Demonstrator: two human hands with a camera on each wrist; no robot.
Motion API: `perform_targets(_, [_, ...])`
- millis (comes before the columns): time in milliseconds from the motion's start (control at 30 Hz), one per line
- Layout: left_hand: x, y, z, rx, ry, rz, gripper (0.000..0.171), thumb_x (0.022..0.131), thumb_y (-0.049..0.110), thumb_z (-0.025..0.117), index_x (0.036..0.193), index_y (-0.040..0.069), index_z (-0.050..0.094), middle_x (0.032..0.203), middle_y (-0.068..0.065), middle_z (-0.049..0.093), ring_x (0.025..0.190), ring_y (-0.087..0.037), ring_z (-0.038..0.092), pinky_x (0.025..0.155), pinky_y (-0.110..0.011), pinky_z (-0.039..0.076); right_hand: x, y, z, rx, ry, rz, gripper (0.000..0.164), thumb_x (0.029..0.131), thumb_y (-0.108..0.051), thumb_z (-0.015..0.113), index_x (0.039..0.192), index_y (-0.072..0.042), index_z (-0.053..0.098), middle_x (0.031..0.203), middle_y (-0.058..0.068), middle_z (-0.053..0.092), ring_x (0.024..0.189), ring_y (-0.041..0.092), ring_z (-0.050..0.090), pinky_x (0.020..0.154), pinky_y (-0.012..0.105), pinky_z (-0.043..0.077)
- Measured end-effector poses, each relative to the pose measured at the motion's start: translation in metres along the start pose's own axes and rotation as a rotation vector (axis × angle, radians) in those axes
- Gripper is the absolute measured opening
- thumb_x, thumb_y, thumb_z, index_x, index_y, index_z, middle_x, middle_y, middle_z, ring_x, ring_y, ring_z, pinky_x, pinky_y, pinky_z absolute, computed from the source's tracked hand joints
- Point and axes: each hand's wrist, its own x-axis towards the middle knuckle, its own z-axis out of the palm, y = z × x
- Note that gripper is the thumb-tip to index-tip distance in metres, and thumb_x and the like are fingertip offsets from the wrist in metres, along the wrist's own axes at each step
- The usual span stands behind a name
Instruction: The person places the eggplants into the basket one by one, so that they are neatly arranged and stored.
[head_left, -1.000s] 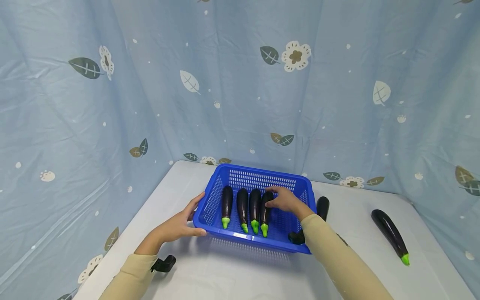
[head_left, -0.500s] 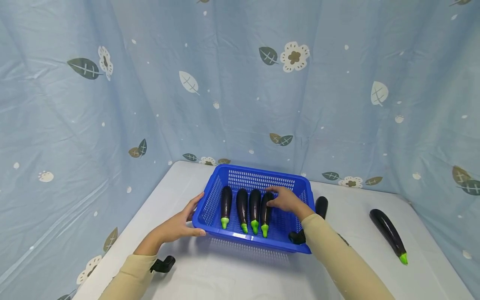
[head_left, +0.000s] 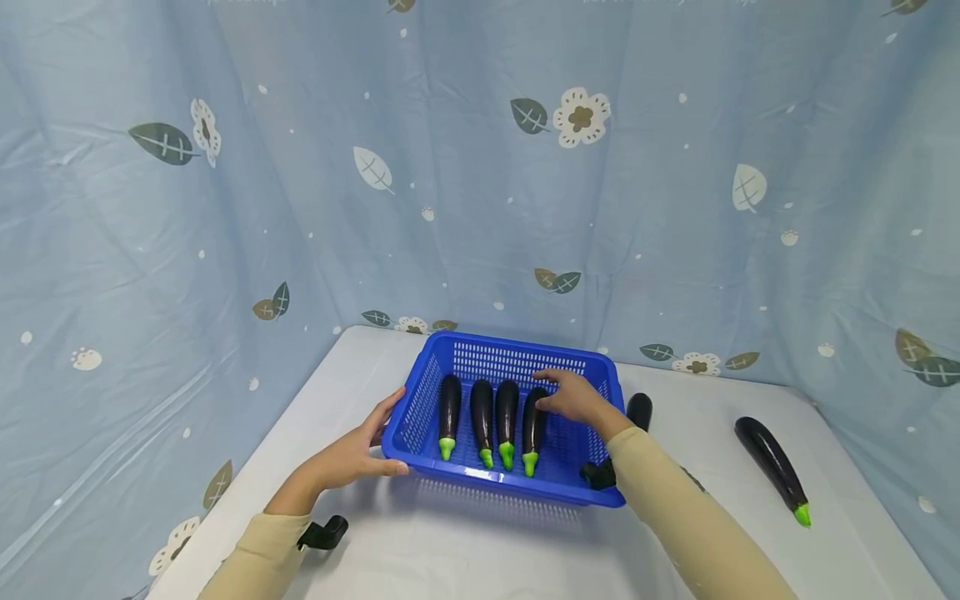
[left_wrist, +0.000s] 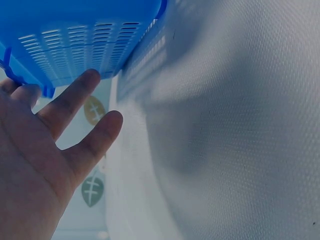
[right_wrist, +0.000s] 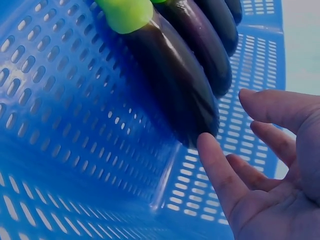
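Note:
A blue plastic basket (head_left: 510, 477) with slotted walls stands on the white table, with several dark purple eggplants lying side by side in it, green stem ends toward the near wall. My left hand (head_left: 345, 454) is at the basket's left end, thumb and fingers spread along the rim; in the left wrist view its fingers (left_wrist: 75, 95) are mostly straight below the basket wall. Inside the basket, my right hand (head_left: 573, 398) is at the far end of the rightmost eggplant (head_left: 532, 433). The right wrist view shows its fingers loosely spread, one fingertip (right_wrist: 207, 142) right at the eggplant's rounded end.
Outside the basket, another eggplant (head_left: 772, 467) lies on the table at the right. A dark eggplant-like end (head_left: 640, 408) shows between the basket and my right sleeve. A blue patterned curtain (head_left: 480, 167) hangs behind the table (head_left: 420, 550).
The head view has shifted slightly. My right hand's fingers have loosened a little from the rightmost eggplant, whose far end leans slightly more to the right. The left hand stays at the basket.

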Motion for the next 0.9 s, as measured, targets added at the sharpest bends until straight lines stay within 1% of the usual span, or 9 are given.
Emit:
perform_targets(167, [0.0,0.0,0.0,0.003,0.002,-0.002,0.117,0.083,0.034,0.085,0.164,0.032,0.001,0.165,-0.025,0.016,0.136,-0.052,0.043,0.105,-0.068,0.041,-0.004,-0.002,-0.006,0.014,0.015,0.008,0.051,0.093,-0.012,0.072,0.142,-0.008,0.059,0.146,0.023,0.054,0.136,0.045,0.048,0.107,0.06,0.043])
perform_targets(367, [-0.001,0.002,0.0,0.0,0.005,-0.002,0.116,0.083,0.033,0.084,0.164,0.032,0.001,0.165,-0.025,0.017,0.136,-0.053,0.042,0.105,-0.068,0.04,-0.01,-0.003,-0.014,0.046,0.027,0.028,0.049,0.094,-0.014,0.07,0.142,-0.011,0.06,0.144,0.024,0.055,0.129,0.044,0.054,0.1,0.057,0.05])
perform_targets(600, [-0.001,0.002,0.001,-0.008,0.004,-0.001,0.116,0.083,0.032,0.084,0.164,0.031,0.002,0.166,-0.025,0.014,0.137,-0.054,0.04,0.105,-0.069,0.039,-0.017,-0.001,-0.025,0.067,0.027,0.006,0.049,0.095,-0.013,0.069,0.143,-0.009,0.058,0.144,0.026,0.053,0.11,0.035,0.068,0.091,0.049,0.057])
perform_targets(733, [-0.001,0.001,0.001,-0.008,0.004,0.002,0.116,0.083,0.031,0.084,0.164,0.03,0.002,0.166,-0.025,0.014,0.137,-0.054,0.041,0.105,-0.068,0.04,-0.019,0.002,-0.03,0.093,0.035,0.001,0.05,0.095,-0.014,0.07,0.143,-0.007,0.058,0.144,0.026,0.053,0.101,0.029,0.071,0.086,0.044,0.059])
perform_targets(800, [0.0,0.001,0.001,-0.008,0.003,0.002,0.116,0.083,0.031,0.084,0.164,0.03,0.002,0.166,-0.024,0.014,0.137,-0.054,0.041,0.105,-0.068,0.04,-0.019,0.003,-0.031,0.107,0.04,-0.008,0.05,0.096,-0.013,0.07,0.143,-0.006,0.057,0.144,0.028,0.053,0.099,0.029,0.072,0.085,0.043,0.059])
perform_targets(900, [0.0,0.001,0.001,-0.009,0.003,0.001,0.116,0.083,0.031,0.084,0.164,0.03,0.001,0.166,-0.024,0.013,0.137,-0.054,0.041,0.105,-0.067,0.04,-0.021,0.004,-0.034,0.126,0.045,-0.01,0.05,0.096,-0.013,0.069,0.144,-0.005,0.056,0.143,0.028,0.052,0.101,0.033,0.071,0.086,0.044,0.059])
